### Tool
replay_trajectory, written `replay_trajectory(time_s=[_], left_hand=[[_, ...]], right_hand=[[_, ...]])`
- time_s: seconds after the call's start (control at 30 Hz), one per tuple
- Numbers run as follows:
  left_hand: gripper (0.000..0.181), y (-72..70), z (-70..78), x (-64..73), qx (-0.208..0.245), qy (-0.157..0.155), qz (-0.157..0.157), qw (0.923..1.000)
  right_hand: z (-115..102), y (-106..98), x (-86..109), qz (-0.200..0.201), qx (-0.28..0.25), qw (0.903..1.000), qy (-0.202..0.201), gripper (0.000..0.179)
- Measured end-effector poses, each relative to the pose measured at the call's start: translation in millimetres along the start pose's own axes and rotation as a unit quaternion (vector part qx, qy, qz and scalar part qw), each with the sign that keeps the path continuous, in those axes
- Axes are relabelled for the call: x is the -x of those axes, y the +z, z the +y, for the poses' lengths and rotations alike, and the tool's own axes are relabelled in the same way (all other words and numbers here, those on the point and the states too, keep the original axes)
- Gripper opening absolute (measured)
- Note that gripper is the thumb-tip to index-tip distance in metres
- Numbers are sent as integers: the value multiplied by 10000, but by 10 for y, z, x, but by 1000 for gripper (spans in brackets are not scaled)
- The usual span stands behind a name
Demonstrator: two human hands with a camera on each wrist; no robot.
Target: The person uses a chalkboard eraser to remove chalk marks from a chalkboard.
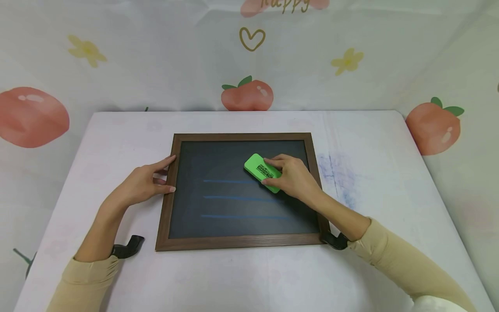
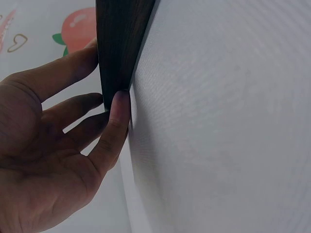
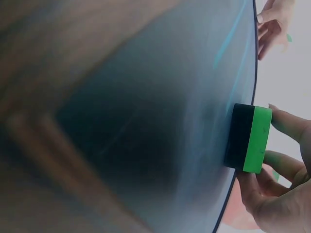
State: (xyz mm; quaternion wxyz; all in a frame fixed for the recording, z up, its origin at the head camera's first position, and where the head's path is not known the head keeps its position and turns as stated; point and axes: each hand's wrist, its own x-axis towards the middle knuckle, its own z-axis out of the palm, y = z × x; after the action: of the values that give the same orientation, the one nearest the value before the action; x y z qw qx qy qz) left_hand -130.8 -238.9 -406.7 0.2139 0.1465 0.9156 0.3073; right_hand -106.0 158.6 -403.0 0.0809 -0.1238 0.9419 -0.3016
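A small blackboard in a brown wooden frame lies on the table, with blue chalk-like lines across its dark surface. My right hand grips a green board eraser with black print on top, thumb on one side and fingers on the other. In the right wrist view the eraser shows its dark underside layer against the board. At the frame's left side, my left hand touches the edge with fingertips and thumb; the left wrist view shows straight fingers against the frame's side.
The white table carries a blue smudge to the right of the board. Behind it hangs a cloth backdrop printed with fruit, flowers and a heart. A black wrist strap sits at the left cuff.
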Motion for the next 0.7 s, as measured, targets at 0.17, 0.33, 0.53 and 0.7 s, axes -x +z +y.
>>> replay_trajectory(time_s=[0.17,0.33,0.53,0.7], left_hand=[[90,-8,1,-6,40,-28,-19,10000],[90,-11,0,-10,34,-15,-25,10000],[90,-9,-2,-1,65,-50,-26,10000],[90,-8,2,6,53,-63,-15,10000]], right_hand=[[-45,18,-29,-38,6,10000,-52,62],[-61,36,-46,-38,42,10000,-82,62],[-98,71,-86,-48,-24,9998,-189,62],[-156,98,-139,-173,71,9995,-242,62]])
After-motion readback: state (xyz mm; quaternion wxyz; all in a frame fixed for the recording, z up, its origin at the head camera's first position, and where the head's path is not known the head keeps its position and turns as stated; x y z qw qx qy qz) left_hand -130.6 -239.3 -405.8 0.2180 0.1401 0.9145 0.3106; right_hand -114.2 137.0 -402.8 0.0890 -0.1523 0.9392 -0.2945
